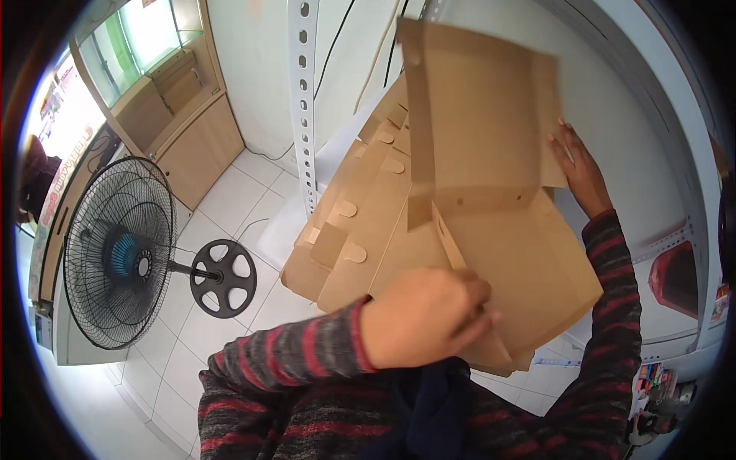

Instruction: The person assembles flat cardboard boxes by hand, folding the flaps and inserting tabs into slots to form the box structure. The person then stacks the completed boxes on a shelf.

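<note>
An unfolded brown cardboard box point(521, 268) with its lid point(483, 115) raised lies in front of me, on top of several flat cardboard box blanks point(345, 238) with rounded tabs. My left hand point(429, 314), slightly blurred, is closed at the box's near left side wall, its fingers curled over the edge. My right hand point(580, 169) is by the right edge of the lid, fingers stretched out and touching the cardboard. The left hand's fingertips are partly hidden behind its knuckles.
A black standing fan point(123, 253) with a round base point(222, 277) is on the tiled floor at left. A white perforated metal post point(304, 100) rises behind the cardboard. Wooden cabinets point(199, 153) stand at the far left, and a dark red object point(675, 280) is at right.
</note>
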`<move>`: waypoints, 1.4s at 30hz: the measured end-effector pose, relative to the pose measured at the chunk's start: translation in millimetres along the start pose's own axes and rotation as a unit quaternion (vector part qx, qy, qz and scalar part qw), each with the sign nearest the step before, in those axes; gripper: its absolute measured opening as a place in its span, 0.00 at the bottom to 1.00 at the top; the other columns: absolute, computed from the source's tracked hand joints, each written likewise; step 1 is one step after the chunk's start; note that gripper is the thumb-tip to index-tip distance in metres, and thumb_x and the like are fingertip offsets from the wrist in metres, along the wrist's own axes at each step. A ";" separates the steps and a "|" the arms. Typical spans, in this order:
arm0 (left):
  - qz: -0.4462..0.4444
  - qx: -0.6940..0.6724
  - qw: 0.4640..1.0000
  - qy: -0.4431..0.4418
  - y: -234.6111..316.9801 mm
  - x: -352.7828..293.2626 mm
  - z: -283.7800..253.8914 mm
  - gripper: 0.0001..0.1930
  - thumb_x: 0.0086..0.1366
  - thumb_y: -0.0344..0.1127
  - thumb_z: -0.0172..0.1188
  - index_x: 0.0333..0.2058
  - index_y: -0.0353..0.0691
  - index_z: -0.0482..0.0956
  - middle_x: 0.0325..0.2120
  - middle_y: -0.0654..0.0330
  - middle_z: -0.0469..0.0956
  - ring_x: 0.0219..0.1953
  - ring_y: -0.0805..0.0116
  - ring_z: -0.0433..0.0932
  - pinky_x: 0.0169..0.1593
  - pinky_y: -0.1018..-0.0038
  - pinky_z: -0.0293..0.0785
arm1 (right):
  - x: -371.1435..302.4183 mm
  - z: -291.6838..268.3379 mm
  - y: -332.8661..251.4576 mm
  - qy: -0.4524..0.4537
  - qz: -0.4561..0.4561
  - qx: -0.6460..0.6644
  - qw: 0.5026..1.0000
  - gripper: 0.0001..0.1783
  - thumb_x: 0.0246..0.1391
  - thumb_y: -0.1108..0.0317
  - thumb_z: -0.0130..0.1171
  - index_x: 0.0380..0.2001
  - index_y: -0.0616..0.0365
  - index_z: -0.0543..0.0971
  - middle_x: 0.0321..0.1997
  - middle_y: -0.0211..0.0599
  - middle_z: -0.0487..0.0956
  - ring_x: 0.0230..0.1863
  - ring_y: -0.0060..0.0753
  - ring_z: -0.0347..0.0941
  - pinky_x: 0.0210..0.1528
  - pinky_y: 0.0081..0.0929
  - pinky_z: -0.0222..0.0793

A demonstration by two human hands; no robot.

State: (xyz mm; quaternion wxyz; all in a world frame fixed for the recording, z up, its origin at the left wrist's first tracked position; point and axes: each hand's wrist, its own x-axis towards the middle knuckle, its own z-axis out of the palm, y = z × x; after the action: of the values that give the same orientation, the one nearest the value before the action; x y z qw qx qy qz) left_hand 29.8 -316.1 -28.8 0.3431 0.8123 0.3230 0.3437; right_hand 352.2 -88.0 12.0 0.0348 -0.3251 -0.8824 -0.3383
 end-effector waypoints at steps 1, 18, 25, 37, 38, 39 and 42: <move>0.030 -0.024 0.999 -0.010 -6.8 1.6 16.5 0.17 0.63 0.38 0.58 0.46 0.31 0.74 0.32 0.44 0.77 0.33 0.43 0.77 0.37 0.59 0.75 | -3.4 0.7 2.4 -0.047 0.022 -0.008 0.999 0.37 0.50 0.88 0.46 0.65 0.55 0.61 0.73 0.39 0.54 0.67 0.44 0.61 0.64 0.39 0.64; 0.066 0.519 0.843 0.128 -114.8 48.1 -88.9 0.26 0.47 0.16 0.56 0.47 0.44 0.75 0.53 0.53 0.70 0.58 0.48 0.64 0.59 0.60 0.64 | -81.2 -167.3 -207.9 -0.098 0.120 0.343 0.926 0.29 0.44 0.54 0.69 0.46 0.62 0.78 0.34 0.37 0.76 0.34 0.40 0.72 0.37 0.36 0.67; 0.166 0.449 0.864 0.153 -130.3 72.3 -90.4 0.07 0.52 0.23 0.60 0.31 0.41 0.79 0.38 0.64 0.81 0.44 0.66 0.78 0.59 0.61 0.66 | -108.3 -166.0 -216.9 -0.113 0.171 0.219 0.954 0.11 0.45 0.73 0.63 0.35 0.62 0.80 0.23 0.33 0.69 0.27 0.38 0.68 0.31 0.36 0.63; 0.338 0.406 0.821 0.216 -10.1 65.2 -48.1 0.07 0.49 0.30 0.60 0.29 0.40 0.80 0.33 0.64 0.81 0.32 0.71 0.78 0.49 0.64 0.73 | -166.2 -228.1 -135.6 -0.019 0.326 0.035 0.944 0.15 0.34 0.84 0.60 0.31 0.65 0.77 0.31 0.42 0.73 0.35 0.48 0.69 0.40 0.37 0.64; 0.331 0.409 0.823 0.213 -2.9 58.3 -44.0 0.07 0.48 0.31 0.60 0.29 0.40 0.80 0.33 0.63 0.81 0.31 0.72 0.78 0.48 0.64 0.74 | -167.6 -218.4 -126.0 -0.006 0.313 0.043 0.949 0.15 0.33 0.84 0.60 0.31 0.65 0.78 0.32 0.42 0.73 0.36 0.47 0.69 0.40 0.37 0.64; 0.339 0.416 0.815 0.216 2.0 54.2 -39.6 0.07 0.47 0.32 0.62 0.28 0.40 0.81 0.32 0.62 0.81 0.28 0.72 0.78 0.47 0.66 0.75 | -169.9 -205.7 -119.3 0.004 0.306 0.047 0.951 0.16 0.33 0.85 0.60 0.32 0.65 0.78 0.32 0.42 0.73 0.36 0.47 0.69 0.40 0.37 0.64; 0.304 0.449 0.818 0.193 19.7 35.5 -25.7 0.08 0.46 0.33 0.61 0.28 0.39 0.81 0.32 0.62 0.81 0.27 0.73 0.78 0.46 0.70 0.75 | -170.6 -152.4 -103.0 0.043 0.279 0.079 0.956 0.17 0.32 0.85 0.60 0.33 0.63 0.79 0.33 0.41 0.74 0.37 0.45 0.70 0.40 0.38 0.66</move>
State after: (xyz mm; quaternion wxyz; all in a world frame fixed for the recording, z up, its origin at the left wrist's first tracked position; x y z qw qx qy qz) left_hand 35.2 -291.4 12.1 -0.2514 0.8499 0.2382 0.3970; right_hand 400.7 -333.9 22.0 0.1906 -0.5395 -0.7784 -0.2582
